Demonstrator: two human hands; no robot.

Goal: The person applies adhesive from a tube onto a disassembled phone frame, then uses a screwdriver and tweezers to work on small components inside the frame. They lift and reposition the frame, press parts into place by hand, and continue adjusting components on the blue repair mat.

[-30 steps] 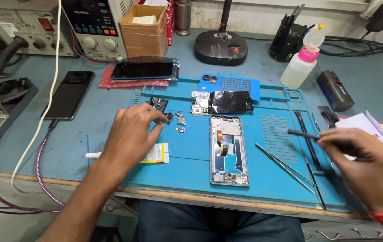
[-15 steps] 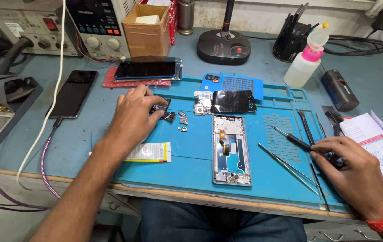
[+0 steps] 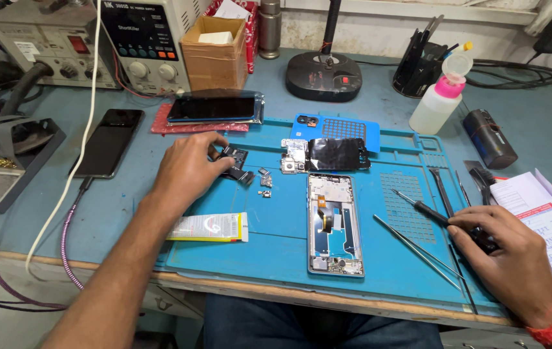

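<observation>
Left hand (image 3: 188, 169) pinches a small black board part (image 3: 234, 160) on the blue mat (image 3: 276, 252), left of the opened phone frame (image 3: 334, 224). Right hand (image 3: 511, 258) closed around a screwdriver (image 3: 440, 217), right of the frame.

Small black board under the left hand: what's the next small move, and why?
Probably lift the small black board toward the opened phone frame. The left hand already pinches it at the mat's upper left, and the right hand holds the screwdriver ready beside the frame.
</observation>
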